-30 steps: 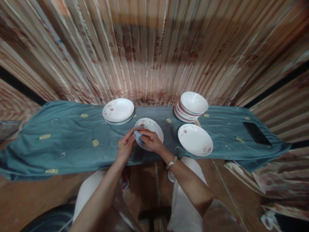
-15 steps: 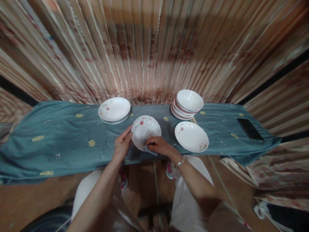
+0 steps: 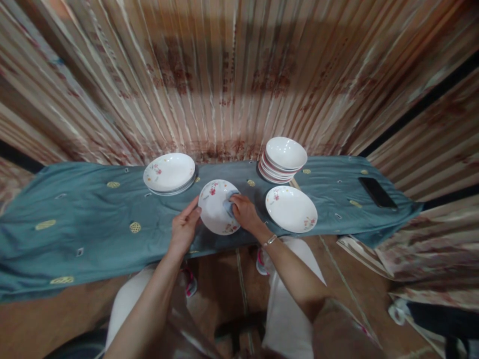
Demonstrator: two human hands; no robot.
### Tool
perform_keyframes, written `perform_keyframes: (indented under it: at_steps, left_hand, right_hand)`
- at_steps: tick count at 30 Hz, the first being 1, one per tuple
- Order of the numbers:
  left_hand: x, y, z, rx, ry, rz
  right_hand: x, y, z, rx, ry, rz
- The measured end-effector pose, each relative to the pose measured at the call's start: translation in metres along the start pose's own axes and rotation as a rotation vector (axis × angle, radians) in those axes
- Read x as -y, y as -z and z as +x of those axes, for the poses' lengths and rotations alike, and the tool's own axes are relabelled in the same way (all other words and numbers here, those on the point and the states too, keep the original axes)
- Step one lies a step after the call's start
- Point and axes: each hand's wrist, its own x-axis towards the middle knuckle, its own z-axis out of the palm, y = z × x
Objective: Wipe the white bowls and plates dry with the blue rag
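Note:
A white plate with red flowers (image 3: 216, 214) is held over the middle of the cloth-covered table, tilted a little. My left hand (image 3: 186, 224) grips its left rim, thumb on the upper side and fingers at the edge. Pressed to the plate's right side is a bluish-grey cloth (image 3: 229, 203), bunched under the fingers of my right hand (image 3: 245, 213). A silvery bracelet circles my right wrist. Just right of that hand lies another flowered plate (image 3: 292, 207), which neither hand touches.
A stack of flowered plates (image 3: 171, 172) stands back left, and a tall stack of bowls (image 3: 286, 154) back right. A black phone (image 3: 377, 192) lies on the right part of the teal tablecloth (image 3: 101, 214). Behind hangs a pleated curtain (image 3: 209, 75).
My right hand and the cloth have moved from the plate's near edge up to its right side. My left hand keeps its grip. The whole view has shifted slightly.

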Motion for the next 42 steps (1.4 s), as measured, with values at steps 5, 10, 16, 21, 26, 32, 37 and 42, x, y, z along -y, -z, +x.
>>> perform_keyframes:
  at_steps: [5,10,16,21,26,32,37,42]
  left_hand:
    - [0.002,0.001,0.0,-0.004,0.001,0.01]
    - [0.004,0.003,-0.001,-0.015,0.027,0.004]
    - [0.002,0.002,0.001,-0.034,0.058,-0.046]
    - [0.002,0.002,0.004,-0.048,0.075,-0.083]
    - [0.001,0.003,0.005,-0.051,0.097,-0.088]
    - [0.004,0.008,0.008,-0.001,0.035,0.014]
    - [-0.01,0.016,0.006,-0.07,-0.351,0.47]
    - [-0.027,-0.002,-0.007,0.283,-0.622,0.524]
  right_hand:
    - [0.009,-0.023,0.016,-0.087,0.133,0.185]
    - [0.035,-0.031,0.014,-0.02,0.261,0.35]
    - [0.054,-0.008,-0.016,0.123,0.292,0.491]
    - [0.05,0.012,-0.04,0.252,0.285,0.275]
    - [0.039,0.019,-0.048,0.276,0.306,0.01]
    - [0.039,0.045,-0.049,0.258,0.306,0.076]
    - [0.038,0.07,-0.044,0.252,0.178,0.342]
    - [0.034,0.086,-0.034,0.282,-0.039,0.603]
